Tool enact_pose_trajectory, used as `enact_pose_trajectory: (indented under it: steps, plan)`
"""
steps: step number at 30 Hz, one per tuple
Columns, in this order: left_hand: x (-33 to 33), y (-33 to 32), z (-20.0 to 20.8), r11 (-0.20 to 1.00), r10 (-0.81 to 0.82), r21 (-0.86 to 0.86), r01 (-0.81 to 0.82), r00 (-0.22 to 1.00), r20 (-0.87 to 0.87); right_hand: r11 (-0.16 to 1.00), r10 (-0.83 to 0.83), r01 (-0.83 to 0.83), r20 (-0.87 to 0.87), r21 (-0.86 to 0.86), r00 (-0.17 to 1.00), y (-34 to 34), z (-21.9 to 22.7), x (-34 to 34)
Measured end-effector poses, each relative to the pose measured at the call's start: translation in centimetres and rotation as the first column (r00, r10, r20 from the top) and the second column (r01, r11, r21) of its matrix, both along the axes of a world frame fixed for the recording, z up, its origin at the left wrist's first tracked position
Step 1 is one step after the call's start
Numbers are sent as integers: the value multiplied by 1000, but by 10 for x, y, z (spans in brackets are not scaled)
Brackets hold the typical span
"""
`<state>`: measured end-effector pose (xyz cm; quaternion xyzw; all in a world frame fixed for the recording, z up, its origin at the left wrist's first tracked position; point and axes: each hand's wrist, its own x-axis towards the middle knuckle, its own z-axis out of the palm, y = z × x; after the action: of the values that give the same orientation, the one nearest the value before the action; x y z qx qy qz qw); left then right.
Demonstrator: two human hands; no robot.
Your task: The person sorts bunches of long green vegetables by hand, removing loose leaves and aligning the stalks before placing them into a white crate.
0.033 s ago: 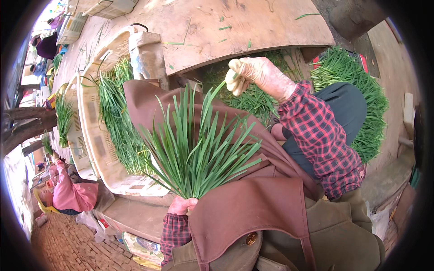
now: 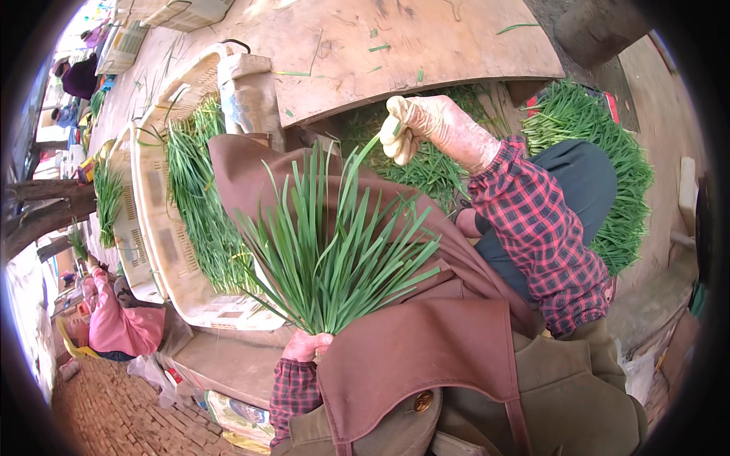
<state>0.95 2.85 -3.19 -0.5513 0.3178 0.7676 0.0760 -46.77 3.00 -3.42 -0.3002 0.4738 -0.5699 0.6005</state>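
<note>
My left hand (image 2: 306,346) is closed round the base of a bunch of garlic chives (image 2: 334,258), whose long flat green leaves fan out above my lap. Over the far side of the bunch, my right hand (image 2: 426,129), in a pale glove, pinches the tip of a single chive leaf (image 2: 363,156) that rises from the fan. A brown apron (image 2: 426,342) covers my front and lap. Loose chives (image 2: 426,171) lie beneath my right hand, and a large pile of chives (image 2: 608,175) lies beyond my right knee.
At my left stands a cream plastic crate (image 2: 156,205) holding chives, with another crate (image 2: 131,228) beside it. A wooden board (image 2: 411,45) with leaf scraps lies ahead, near a post (image 2: 604,30). A person in pink (image 2: 125,327) sits at the far left.
My right hand has shifted very slightly to the right, its thumb a little higher. The left hand and the bunch have stayed in place.
</note>
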Motion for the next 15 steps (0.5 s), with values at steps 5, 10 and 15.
enact_pose_trajectory:
  steps: [5, 10, 15]
  plan:
    - [2, 1, -4, 999, 24, -44, -25, 1000, -14, 974, 185, -146, -230, 175, 956, -14, 38, 31]
    - [-1, 5, -5, 996, 34, -82, -33, 999, 10, 992, -57, 76, -179, 101, 982, -9, 25, 33]
    - [-2, 2, -4, 998, 66, 9, -66, 997, -50, 951, -295, 308, -290, 1, 910, -4, 23, 0]
